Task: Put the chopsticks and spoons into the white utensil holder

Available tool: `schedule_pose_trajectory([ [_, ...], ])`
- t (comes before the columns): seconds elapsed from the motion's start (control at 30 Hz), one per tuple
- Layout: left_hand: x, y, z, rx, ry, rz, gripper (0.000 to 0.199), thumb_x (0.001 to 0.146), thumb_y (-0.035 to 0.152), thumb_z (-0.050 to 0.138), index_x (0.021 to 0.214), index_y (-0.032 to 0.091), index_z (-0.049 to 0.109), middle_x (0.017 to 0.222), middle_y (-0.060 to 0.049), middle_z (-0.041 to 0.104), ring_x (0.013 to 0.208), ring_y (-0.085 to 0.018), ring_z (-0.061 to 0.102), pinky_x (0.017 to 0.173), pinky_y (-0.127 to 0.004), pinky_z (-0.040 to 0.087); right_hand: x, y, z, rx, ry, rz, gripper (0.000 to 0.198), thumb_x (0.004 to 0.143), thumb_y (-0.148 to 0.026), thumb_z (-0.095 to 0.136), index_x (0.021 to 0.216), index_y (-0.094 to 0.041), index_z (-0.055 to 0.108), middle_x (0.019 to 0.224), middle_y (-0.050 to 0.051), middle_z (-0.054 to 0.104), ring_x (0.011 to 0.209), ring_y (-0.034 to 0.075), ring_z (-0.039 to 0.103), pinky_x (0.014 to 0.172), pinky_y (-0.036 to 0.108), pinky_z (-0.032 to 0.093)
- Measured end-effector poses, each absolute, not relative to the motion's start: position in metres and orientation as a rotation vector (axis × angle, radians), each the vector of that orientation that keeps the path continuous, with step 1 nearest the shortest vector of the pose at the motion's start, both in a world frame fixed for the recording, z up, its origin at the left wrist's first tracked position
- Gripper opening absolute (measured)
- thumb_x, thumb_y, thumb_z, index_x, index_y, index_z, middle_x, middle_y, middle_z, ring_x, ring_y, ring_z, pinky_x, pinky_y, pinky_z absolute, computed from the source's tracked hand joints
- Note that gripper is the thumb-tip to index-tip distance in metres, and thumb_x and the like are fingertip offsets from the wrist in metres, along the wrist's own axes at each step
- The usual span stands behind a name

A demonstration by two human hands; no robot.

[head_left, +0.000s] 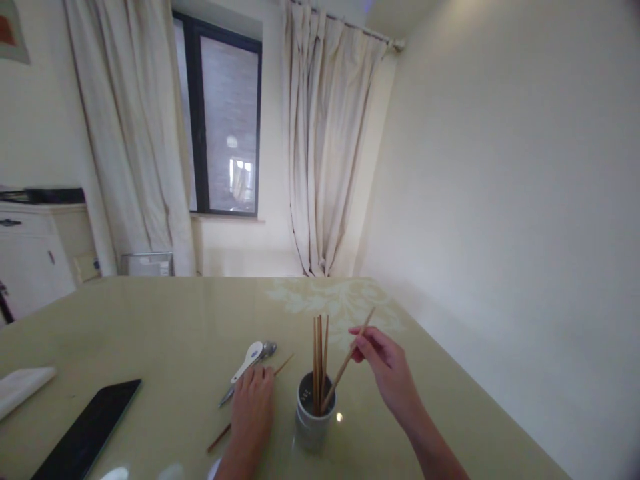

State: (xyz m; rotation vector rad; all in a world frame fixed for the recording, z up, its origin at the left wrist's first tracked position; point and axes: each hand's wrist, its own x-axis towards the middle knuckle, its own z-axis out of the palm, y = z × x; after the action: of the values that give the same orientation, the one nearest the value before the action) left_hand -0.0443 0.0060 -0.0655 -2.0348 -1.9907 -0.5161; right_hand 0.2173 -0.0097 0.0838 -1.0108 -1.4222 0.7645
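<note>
One chopstick (345, 363) is pinched in the right hand's (380, 357) grip, its lower end inside the near cup (313, 430). A second chopstick (219, 438) is covered by the left hand (253, 403); how far that grip is closed cannot be told. The table's (175, 320) right edge is flanked by the wall (510, 200); room is left beyond the cup.
</note>
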Motion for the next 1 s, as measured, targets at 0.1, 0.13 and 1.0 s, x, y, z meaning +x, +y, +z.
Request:
schedule_pose_trajectory([
  [0.1, -0.042, 0.009, -0.064, -2.074, -1.987, -0.682, 0.04, 0.096, 0.001, 0.045, 0.109, 0.019, 0.078, 0.108, -0.011, 0.076, 0.105, -0.029, 0.071, 0.094, -0.042, 0.054, 0.196, -0.008, 0.077, -1.055, -1.547, 0.897, 0.044, 0.092, -0.059, 0.073, 0.103, -0.017, 0.08, 0.078, 0.005, 0.076, 0.072, 0.021, 0.072, 0.067, 0.031, 0.057],
  [0.13, -0.041, 0.01, -0.065, -2.087, -1.986, -0.771, 0.041, 0.097, 0.003, 0.043, 0.111, 0.019, 0.077, 0.108, -0.011, 0.076, 0.103, -0.027, 0.072, 0.092, -0.04, 0.055, 0.191, -0.007, 0.072, -1.074, -1.562, 0.918, 0.044, 0.092, -0.059, 0.073, 0.103, -0.017, 0.08, 0.08, 0.006, 0.077, 0.073, 0.022, 0.074, 0.067, 0.031, 0.057],
  [1.0, -0.009, -0.022, -0.042, -2.322, -1.272, -1.869, 0.037, 0.107, 0.035, 0.051, 0.136, 0.027, 0.073, 0.13, -0.012, 0.077, 0.122, -0.025, 0.072, 0.107, -0.038, 0.059, 0.185, -0.04, 0.079, -0.88, -1.357, 0.727, 0.042, 0.1, -0.06, 0.065, 0.097, -0.02, 0.075, 0.085, 0.008, 0.076, 0.076, 0.022, 0.071, 0.069, 0.031, 0.057],
])
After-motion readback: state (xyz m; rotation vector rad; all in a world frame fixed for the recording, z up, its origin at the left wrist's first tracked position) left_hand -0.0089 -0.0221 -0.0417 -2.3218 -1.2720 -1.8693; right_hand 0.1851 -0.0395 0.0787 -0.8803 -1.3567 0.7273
